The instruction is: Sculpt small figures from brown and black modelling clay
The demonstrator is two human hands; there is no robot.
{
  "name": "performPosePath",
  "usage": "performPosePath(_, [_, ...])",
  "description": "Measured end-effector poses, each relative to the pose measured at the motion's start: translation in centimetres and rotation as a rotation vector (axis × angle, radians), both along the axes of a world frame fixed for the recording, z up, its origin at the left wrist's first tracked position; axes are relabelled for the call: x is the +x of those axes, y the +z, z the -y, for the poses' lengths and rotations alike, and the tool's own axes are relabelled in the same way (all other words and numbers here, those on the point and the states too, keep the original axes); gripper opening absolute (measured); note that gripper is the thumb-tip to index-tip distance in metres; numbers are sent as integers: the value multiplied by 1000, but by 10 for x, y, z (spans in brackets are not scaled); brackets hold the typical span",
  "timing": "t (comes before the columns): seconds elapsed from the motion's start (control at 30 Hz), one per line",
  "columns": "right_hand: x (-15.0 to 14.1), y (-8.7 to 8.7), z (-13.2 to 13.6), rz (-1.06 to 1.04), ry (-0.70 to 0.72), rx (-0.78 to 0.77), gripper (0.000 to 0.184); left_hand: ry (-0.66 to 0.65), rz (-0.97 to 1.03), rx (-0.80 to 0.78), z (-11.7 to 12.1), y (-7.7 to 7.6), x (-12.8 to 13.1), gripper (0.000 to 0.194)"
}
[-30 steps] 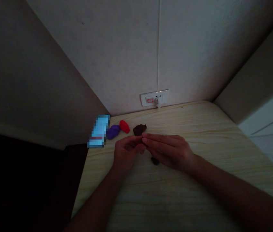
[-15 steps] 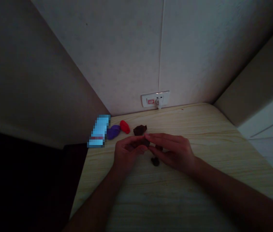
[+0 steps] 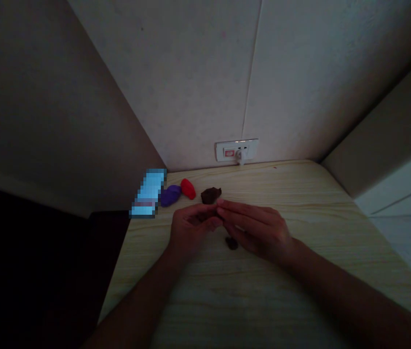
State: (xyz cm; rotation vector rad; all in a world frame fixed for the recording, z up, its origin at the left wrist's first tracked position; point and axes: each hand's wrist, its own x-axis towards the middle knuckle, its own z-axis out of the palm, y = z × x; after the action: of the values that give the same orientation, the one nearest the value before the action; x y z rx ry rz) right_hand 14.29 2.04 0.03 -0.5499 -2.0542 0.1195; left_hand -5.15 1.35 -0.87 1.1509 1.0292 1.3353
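Note:
My left hand (image 3: 192,228) and my right hand (image 3: 256,225) meet fingertip to fingertip above the table. Both are closed around a small piece of dark brown modelling clay, now almost wholly covered by the fingers. Just beyond the fingertips lies a larger dark brown clay lump (image 3: 210,195) with a ragged edge. A small dark brown clay piece (image 3: 231,243) rests on the table below my right hand's fingers. Farther left are a red clay lump (image 3: 188,189) and a purple clay lump (image 3: 171,195), side by side.
A phone-like bright rectangle (image 3: 149,193), blurred into blocks, lies at the table's left edge beside the purple lump. The pale wood-grain table (image 3: 281,300) meets a wall behind, where a socket (image 3: 237,151) holds a white plug. Dark space drops off on the left.
Half a second ago my right fingers were parted and showed the brown clay piece; now they have closed over it again. The view has tilted slightly.

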Motion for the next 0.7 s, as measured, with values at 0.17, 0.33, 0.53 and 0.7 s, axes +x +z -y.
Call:
performPosePath(0.17, [-1, 1, -1, 36, -7, -23, 46, 0, -63, 8, 1, 9, 1, 23])
performPosePath(0.33, [-1, 4, -2, 65, -9, 4, 35, -16, -78, 22, 2, 10, 2, 21])
performPosePath(0.53, [-2, 5, -2, -3, 47, -111, 38, -39, -70, 30, 1, 10, 2, 19])
performPosePath(0.7, [-2, 3, -3, -22, 88, -220, 42, -29, -62, 14, 1, 10, 3, 22])
